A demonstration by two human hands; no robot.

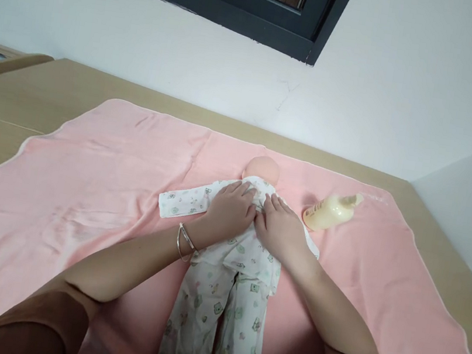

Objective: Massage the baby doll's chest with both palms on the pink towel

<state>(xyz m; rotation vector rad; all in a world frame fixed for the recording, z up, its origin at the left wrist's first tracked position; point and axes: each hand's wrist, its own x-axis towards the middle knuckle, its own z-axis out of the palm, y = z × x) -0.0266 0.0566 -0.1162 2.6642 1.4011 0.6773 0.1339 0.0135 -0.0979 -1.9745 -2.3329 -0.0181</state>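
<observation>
A baby doll (262, 170) in white printed pyjamas (221, 305) lies on its back on a pink blanket (85, 178). My left hand (231, 209) rests flat on the doll's chest, fingers stretched toward the collar, a silver bangle on the wrist. My right hand (280, 222) lies beside it on the chest, fingers extended and touching the shirt near the neck. The two hands touch at the thumbs. The doll's left sleeve (181, 201) sticks out sideways.
A cream-coloured bottle (330, 212) lies on its side on the blanket to the right of the doll's head. The blanket covers a wooden surface (18, 91) against a white wall, with a dark window frame (252, 8) above.
</observation>
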